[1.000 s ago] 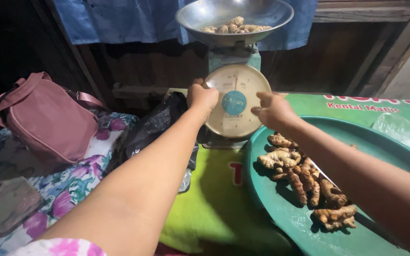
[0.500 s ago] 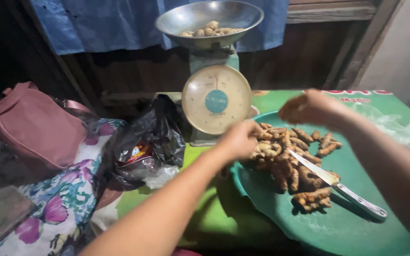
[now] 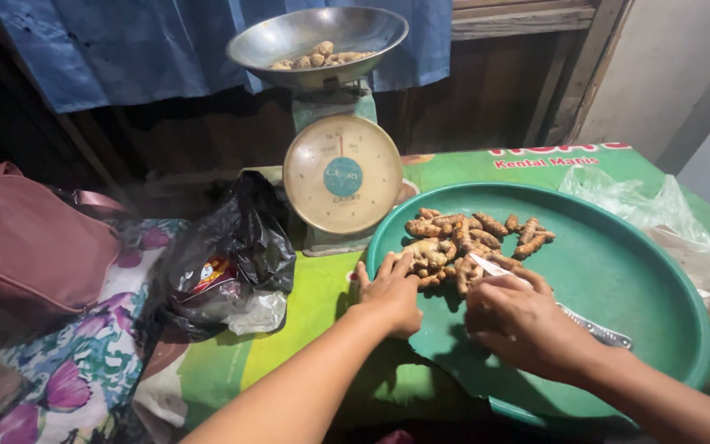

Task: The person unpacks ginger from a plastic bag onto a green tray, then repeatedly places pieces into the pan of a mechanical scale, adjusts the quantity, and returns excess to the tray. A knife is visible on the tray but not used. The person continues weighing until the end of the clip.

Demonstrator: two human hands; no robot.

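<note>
A pile of orange-brown turmeric roots (image 3: pixel 470 234) lies on a big round green tray (image 3: pixel 618 271). My left hand (image 3: pixel 392 292) rests at the tray's near-left rim, its fingers spread and its fingertips touching the nearest roots. My right hand (image 3: pixel 519 321) lies curled over a knife (image 3: pixel 597 331) on the tray. The pale blade tip shows by my fingers and the handle sticks out to the right. Whether this hand grips the knife or a root is hidden. Behind the tray stands a green dial scale (image 3: pixel 343 177), and its metal pan (image 3: pixel 318 37) holds several more roots.
A black plastic bag (image 3: pixel 223 255) slumps left of the scale. A pink handbag (image 3: pixel 30 247) sits at far left on a floral cloth (image 3: pixel 76 378). A clear plastic bag (image 3: pixel 659 214) lies right of the tray. Blue cloth hangs behind, and a green printed cover is on the table.
Both hands came down from the scale's dial to the tray. The left now touches the root pile and the right has settled over the knife. The view has tilted downward.
</note>
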